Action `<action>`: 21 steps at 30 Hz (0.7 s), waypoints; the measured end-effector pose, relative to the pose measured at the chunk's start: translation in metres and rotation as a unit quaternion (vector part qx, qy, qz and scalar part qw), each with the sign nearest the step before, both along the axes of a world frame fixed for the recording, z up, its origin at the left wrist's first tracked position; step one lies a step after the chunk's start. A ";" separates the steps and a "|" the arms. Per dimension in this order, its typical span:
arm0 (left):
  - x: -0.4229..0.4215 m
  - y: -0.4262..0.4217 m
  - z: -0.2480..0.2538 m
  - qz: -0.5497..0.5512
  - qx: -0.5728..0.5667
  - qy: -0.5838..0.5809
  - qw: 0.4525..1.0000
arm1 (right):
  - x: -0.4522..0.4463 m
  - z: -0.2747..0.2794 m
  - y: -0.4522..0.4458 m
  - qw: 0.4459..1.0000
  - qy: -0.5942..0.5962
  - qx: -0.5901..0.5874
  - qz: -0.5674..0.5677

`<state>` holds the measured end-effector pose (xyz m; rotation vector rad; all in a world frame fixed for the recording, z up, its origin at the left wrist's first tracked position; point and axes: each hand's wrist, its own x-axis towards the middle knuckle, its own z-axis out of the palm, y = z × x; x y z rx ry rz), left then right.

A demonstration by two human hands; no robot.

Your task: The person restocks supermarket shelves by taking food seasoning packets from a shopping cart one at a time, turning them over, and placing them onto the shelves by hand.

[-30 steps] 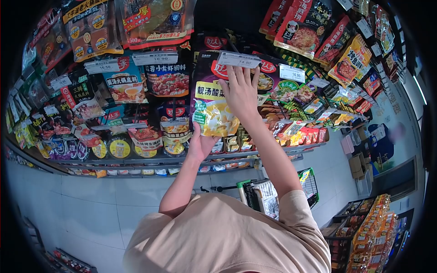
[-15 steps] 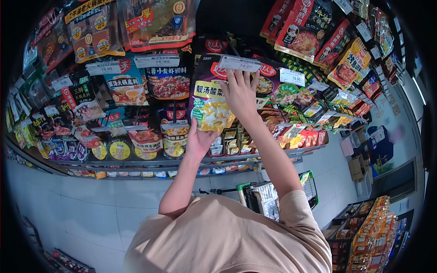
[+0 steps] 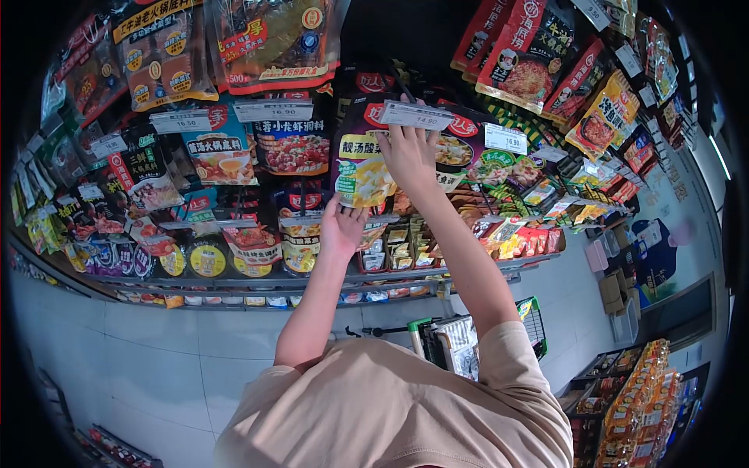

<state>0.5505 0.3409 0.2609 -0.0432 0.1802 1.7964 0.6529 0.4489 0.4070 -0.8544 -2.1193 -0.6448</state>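
Observation:
A purple and yellow food pouch (image 3: pixel 363 173) hangs on the shelf rack under a 14.90 price tag (image 3: pixel 417 116). My left hand (image 3: pixel 342 228) is at the pouch's bottom edge, palm up, fingers apart and touching or just below it. My right hand (image 3: pixel 409 160) lies over the pouch's upper right side, with fingers spread and their tips reaching behind the price tag. Whether those tips touch the hook or the pouch top is hidden. A darker pouch with a bowl picture (image 3: pixel 454 150) hangs just right of my right hand.
Rows of hanging pouches, such as a blue one (image 3: pixel 218 153), spread to both sides. A shelf edge (image 3: pixel 390 273) runs below. Behind my right forearm stands a cart with a green handle (image 3: pixel 417 334). Orange packages (image 3: pixel 636 402) fill a stand at lower right.
The purple and yellow pouch has moved up and back towards the rack. My left hand has followed it upward, and my right hand's fingertips have gone further behind the price tag.

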 end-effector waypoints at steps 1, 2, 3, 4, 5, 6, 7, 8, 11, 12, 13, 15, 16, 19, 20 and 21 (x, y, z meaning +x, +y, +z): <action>-0.002 0.000 0.001 0.001 -0.012 0.000 1.000 | 0.000 -0.001 0.001 1.000 -0.020 0.004 -0.019; -0.003 0.002 0.000 0.001 -0.012 0.001 1.000 | -0.001 -0.001 0.002 1.000 -0.019 0.004 -0.019; -0.005 0.005 -0.001 0.003 -0.033 -0.013 0.999 | -0.001 -0.002 0.004 1.000 -0.019 -0.001 -0.017; -0.006 0.006 -0.003 0.004 -0.055 -0.026 0.998 | -0.002 -0.003 0.006 1.000 -0.019 -0.005 -0.016; -0.007 0.008 -0.005 0.004 -0.056 -0.025 0.998 | -0.002 -0.004 0.007 1.000 -0.018 -0.006 -0.016; -0.007 0.008 -0.004 0.009 -0.052 -0.032 0.998 | -0.004 -0.004 0.008 1.000 -0.013 -0.006 -0.010; -0.007 0.008 -0.003 0.015 -0.048 -0.038 0.998 | -0.005 -0.004 0.010 1.000 -0.008 -0.007 -0.004; -0.007 0.008 -0.002 0.013 -0.048 -0.036 0.998 | -0.006 -0.004 0.011 1.000 -0.006 -0.007 -0.006; -0.004 0.003 0.001 0.009 -0.015 -0.023 1.000 | -0.008 -0.003 0.016 0.999 -0.008 -0.030 -0.011; -0.001 0.000 0.004 0.000 0.002 -0.015 1.000 | -0.009 -0.004 0.019 1.000 0.003 -0.021 0.000; 0.002 -0.004 0.006 -0.009 0.018 -0.007 1.000 | -0.009 -0.005 0.021 1.000 0.015 -0.012 0.011; 0.009 -0.013 0.010 -0.028 0.037 -0.001 0.999 | -0.010 -0.010 0.026 0.999 0.035 -0.009 0.027; 0.013 -0.017 0.010 -0.046 0.057 0.004 0.997 | -0.010 -0.013 0.028 0.998 0.053 -0.004 0.043; 0.026 -0.029 0.014 -0.090 0.058 0.002 0.994 | -0.008 -0.018 0.027 0.999 0.037 -0.020 0.020; 0.031 -0.034 0.017 -0.116 0.061 0.009 0.991 | -0.006 -0.019 0.026 0.999 0.040 -0.021 0.018; 0.037 -0.039 0.019 -0.130 0.057 0.033 0.989 | -0.004 -0.017 0.025 0.992 -0.005 -0.125 0.004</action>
